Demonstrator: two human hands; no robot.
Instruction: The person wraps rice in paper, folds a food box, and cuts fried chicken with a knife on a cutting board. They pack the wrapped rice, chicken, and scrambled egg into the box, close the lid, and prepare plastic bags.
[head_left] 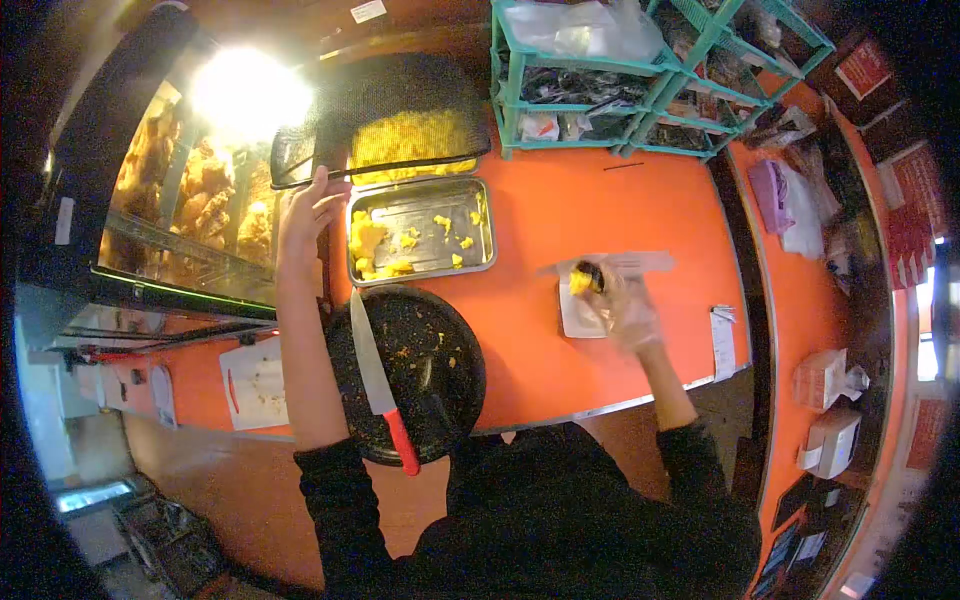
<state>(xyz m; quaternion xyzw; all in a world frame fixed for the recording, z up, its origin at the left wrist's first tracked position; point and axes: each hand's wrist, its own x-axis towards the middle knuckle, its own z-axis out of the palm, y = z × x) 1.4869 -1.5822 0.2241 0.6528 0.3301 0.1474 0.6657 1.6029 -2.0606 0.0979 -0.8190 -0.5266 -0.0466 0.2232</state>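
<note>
My left hand (pixel 308 215) is raised at the near left corner of a dark mesh cover (pixel 400 90), its fingers closed on the cover's edge. Yellow food (pixel 415 138) shows through the mesh. In front of it a metal tray (pixel 487 262) holds scattered yellow pieces. My right hand (pixel 628 315), in a clear plastic glove and blurred by motion, grips a small dark scoop (pixel 592 272) with yellow food at its mouth. The scoop is over a white container (pixel 580 318) on the orange counter (pixel 520 350).
A red-handled knife (pixel 371 355) lies across a round black pan (pixel 440 385) at the counter's front edge. To the left stand a lit glass food case (pixel 190 200) and a white cutting board (pixel 255 385). Green shelves (pixel 580 105) hold bags behind; a paper slip (pixel 722 343) lies right.
</note>
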